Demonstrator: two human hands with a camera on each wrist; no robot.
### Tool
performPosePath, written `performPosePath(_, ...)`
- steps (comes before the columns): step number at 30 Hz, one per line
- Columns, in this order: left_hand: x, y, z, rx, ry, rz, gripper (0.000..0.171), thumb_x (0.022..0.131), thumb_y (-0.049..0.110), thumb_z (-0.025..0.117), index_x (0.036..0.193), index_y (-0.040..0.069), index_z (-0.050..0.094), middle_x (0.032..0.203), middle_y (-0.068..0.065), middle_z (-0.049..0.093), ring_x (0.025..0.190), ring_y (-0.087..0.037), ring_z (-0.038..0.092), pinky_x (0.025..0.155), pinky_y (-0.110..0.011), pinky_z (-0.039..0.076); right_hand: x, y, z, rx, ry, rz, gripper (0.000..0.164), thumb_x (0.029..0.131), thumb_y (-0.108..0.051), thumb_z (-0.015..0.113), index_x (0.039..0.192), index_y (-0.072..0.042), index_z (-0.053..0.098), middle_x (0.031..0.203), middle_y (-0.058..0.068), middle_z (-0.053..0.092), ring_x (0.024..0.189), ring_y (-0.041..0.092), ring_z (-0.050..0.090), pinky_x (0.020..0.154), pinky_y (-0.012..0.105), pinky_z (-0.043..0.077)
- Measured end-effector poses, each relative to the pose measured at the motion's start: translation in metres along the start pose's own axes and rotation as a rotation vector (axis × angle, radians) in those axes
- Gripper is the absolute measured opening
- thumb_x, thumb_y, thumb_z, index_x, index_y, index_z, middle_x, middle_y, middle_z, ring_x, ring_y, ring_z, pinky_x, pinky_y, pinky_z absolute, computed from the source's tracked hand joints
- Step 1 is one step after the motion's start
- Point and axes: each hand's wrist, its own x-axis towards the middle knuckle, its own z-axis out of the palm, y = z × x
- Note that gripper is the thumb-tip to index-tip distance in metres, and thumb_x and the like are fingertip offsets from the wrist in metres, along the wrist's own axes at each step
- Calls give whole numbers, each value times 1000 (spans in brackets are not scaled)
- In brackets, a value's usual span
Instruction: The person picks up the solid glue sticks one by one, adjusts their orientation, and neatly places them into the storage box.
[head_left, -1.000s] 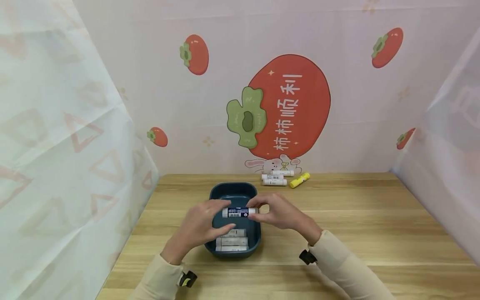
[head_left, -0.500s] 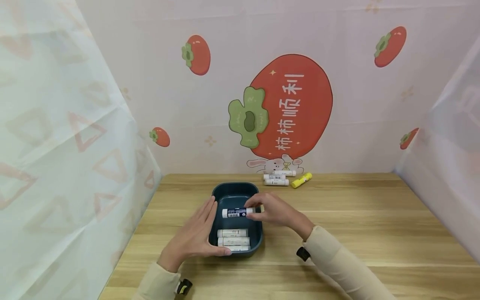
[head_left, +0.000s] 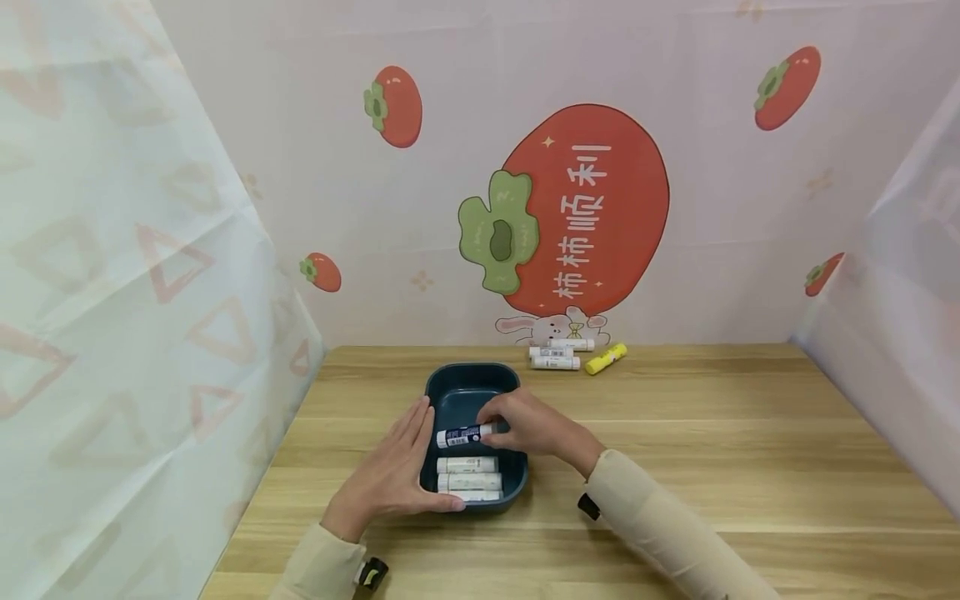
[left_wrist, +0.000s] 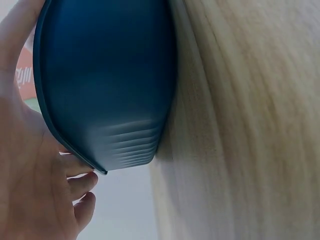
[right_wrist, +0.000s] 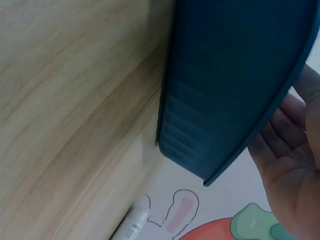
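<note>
A dark blue bin (head_left: 463,403) stands on the table with several white glue sticks (head_left: 468,482) lying side by side at its near end. Thumb and fingers of my right hand (head_left: 531,423) pinch the right end of a white glue stick with a dark navy label (head_left: 457,437), slightly slanted, inside the bin. My left hand (head_left: 390,471) rests against the bin's left side, fingers straight along the rim and thumb at the near-left corner. The wrist views show the bin's outer walls (left_wrist: 107,75) beside each palm; the pinched glue stick is hidden there.
Behind the bin, several white glue sticks (head_left: 555,363) lie near the table's back edge, with a yellow glue stick (head_left: 606,359) to their right. A printed cloth backdrop (head_left: 705,208) rises behind the wooden table (head_left: 675,450).
My left hand has moved from beside the glue stick to the bin's left rim. The right hand has brought the navy-labelled glue stick nearer the row and tilted it slightly.
</note>
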Motion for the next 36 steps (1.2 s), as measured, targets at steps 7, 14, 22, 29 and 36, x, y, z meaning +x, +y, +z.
performPosePath(7,0,-2,1,14,8,12,142,74,89,67,168,-3,12,179,-20,6,166,-37,13,133,-59,21,6,0,6,0,-52,8,21,100,-23,75,117,-11,79,114,1,79,94,8,67,96,28,62)
performPosePath(14,1,-1,1,19,10,20,142,75,89,67,168,-3,12,178,-20,6,166,-36,13,134,-58,21,9,6,13,5,-87,-22,19,100,-20,75,116,-10,80,111,1,79,91,6,67,91,20,60)
performPosePath(22,1,-1,1,21,2,11,142,74,89,67,168,-3,12,178,-20,7,166,-37,13,133,-58,21,12,6,11,-34,-151,-7,18,100,-20,76,115,-11,80,110,0,79,88,3,63,90,19,60)
performPosePath(29,1,0,-1,14,-2,13,142,74,87,69,167,-4,13,178,-21,7,166,-38,13,133,-59,22,15,7,11,-72,-214,-20,18,100,-20,75,116,-12,80,108,-3,79,88,1,64,86,19,60)
performPosePath(36,0,0,-1,-12,-6,7,142,74,87,70,167,-4,11,178,-21,5,166,-37,12,133,-59,21,16,7,11,-108,-223,-16,18,100,-18,74,115,-13,81,112,-3,80,94,2,66,91,23,61)
